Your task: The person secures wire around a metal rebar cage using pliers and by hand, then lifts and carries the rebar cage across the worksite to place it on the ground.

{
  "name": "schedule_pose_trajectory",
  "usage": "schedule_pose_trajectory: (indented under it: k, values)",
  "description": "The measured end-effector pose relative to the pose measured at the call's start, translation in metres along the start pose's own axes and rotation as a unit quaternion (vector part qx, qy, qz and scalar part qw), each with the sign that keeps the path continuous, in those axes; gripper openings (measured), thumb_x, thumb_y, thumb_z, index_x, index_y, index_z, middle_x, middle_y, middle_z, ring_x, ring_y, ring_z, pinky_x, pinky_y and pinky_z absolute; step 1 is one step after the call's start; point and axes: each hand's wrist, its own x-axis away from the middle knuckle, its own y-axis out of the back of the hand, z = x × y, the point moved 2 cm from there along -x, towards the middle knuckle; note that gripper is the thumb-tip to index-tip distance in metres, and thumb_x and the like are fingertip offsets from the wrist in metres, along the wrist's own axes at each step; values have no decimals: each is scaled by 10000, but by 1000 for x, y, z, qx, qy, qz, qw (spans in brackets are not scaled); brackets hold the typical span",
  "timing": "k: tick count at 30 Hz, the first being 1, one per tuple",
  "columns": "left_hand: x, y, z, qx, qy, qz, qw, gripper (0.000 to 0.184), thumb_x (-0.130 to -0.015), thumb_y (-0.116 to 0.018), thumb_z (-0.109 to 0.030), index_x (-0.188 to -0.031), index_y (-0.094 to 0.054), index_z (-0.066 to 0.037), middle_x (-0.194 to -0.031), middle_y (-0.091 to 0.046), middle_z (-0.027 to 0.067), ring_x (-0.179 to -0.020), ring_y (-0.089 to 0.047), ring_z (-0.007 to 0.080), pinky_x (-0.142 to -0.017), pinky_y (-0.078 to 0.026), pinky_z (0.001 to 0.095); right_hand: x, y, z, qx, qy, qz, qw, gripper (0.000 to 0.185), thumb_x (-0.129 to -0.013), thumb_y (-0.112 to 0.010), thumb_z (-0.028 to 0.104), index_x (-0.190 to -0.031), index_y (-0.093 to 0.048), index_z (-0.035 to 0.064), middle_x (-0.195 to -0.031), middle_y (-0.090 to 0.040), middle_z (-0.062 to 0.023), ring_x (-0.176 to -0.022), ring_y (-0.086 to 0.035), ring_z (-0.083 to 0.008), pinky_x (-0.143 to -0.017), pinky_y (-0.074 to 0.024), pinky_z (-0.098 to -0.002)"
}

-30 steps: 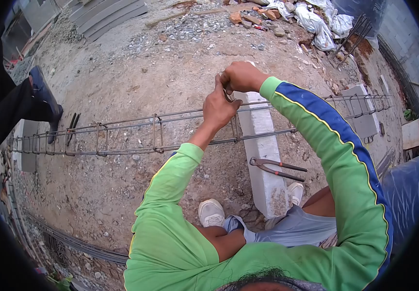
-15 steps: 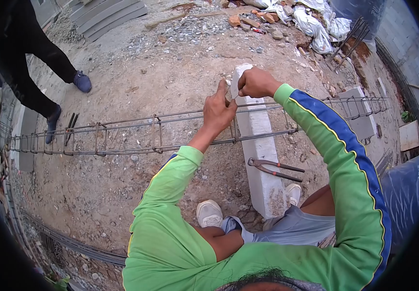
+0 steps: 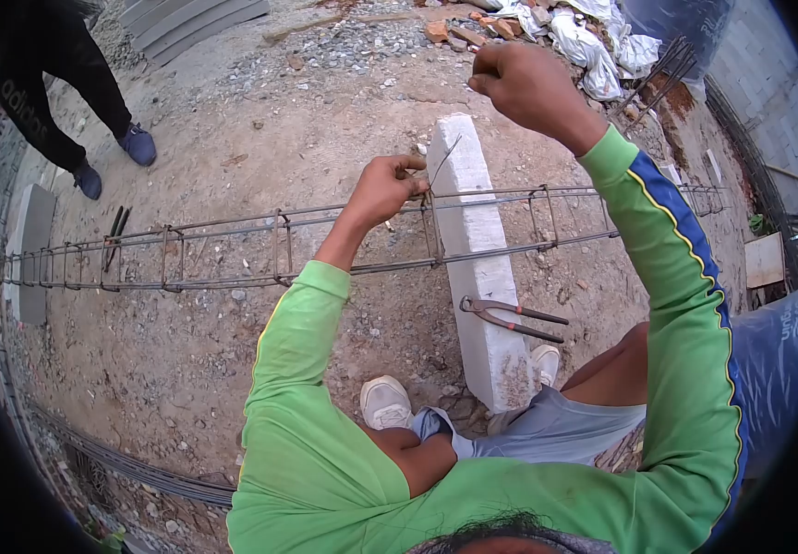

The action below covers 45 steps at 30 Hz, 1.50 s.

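A long rebar cage (image 3: 279, 245) of thin bars and square stirrups runs across the view, resting over a white block beam (image 3: 477, 217). At the cage's upper bar, by a stirrup, my left hand (image 3: 385, 191) is closed in a pinch on a thin tie wire (image 3: 447, 159), whose free end sticks up over the beam. My right hand (image 3: 533, 92) is raised above and beyond the beam's far end, fingers curled closed; whatever they hold, if anything, is hidden. End-cutting pincers (image 3: 510, 316) with dark handles lie on the near part of the beam.
A person in dark trousers (image 3: 66, 102) stands at the upper left. Another pair of dark handles (image 3: 116, 231) lies by the cage, near a grey block (image 3: 31, 249) under its left end. Broken bricks (image 3: 459, 35) and white sacks (image 3: 588, 51) are piled at the back.
My right hand has moved up and right, away from my left hand. My left hand has shifted slightly left in view. The other person's near foot has moved back from the cage.
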Motion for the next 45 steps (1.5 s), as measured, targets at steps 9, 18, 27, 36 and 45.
schedule_pose_trajectory:
  k: [9,18,27,36,45]
  values:
    - [-40,-11,5,-67,24,14,997,304,-885,-559,-9,-1159,-662,71,-886,-725,114,-773,-662,148,-714,-524,286,262,-111,-28,116,71,488,862,821,-688,-823,540,-1241,-508,22,-1129,-625,-166,-1082,-603,-351,-879,-507,-498]
    - [-40,-8,-25,120,8,-78,990,277,-932,-499,-8,-1152,-654,59,-920,-713,109,-750,-640,140,-696,-527,286,262,-115,-39,154,82,395,902,366,-815,-681,256,-1095,-597,35,-964,-672,-134,-1027,-618,-319,-830,-488,-489]
    - [-40,-8,-17,155,-9,-17,988,298,-914,-520,-12,-1168,-644,82,-950,-715,127,-764,-640,150,-721,-533,295,76,-3,-44,297,264,167,902,203,-773,-627,132,-971,-663,157,-788,-608,-9,-786,-519,-210,-756,-388,-370]
    - [-44,-9,-13,-13,-25,44,999,443,-828,-506,20,-1255,-612,76,-1107,-706,201,-1017,-681,251,-882,-516,334,-14,-31,-47,396,326,154,845,626,-877,-581,15,-1415,-507,326,-1272,-534,-87,-1111,-580,-264,-860,-489,-391]
    - [-42,-10,-16,-23,-4,127,992,273,-779,-615,-93,-1010,-652,46,-874,-681,123,-807,-638,210,-722,-486,337,-45,-49,-36,326,367,181,852,701,-813,-551,-69,-1427,-507,265,-1346,-538,-63,-1216,-546,-251,-966,-450,-405]
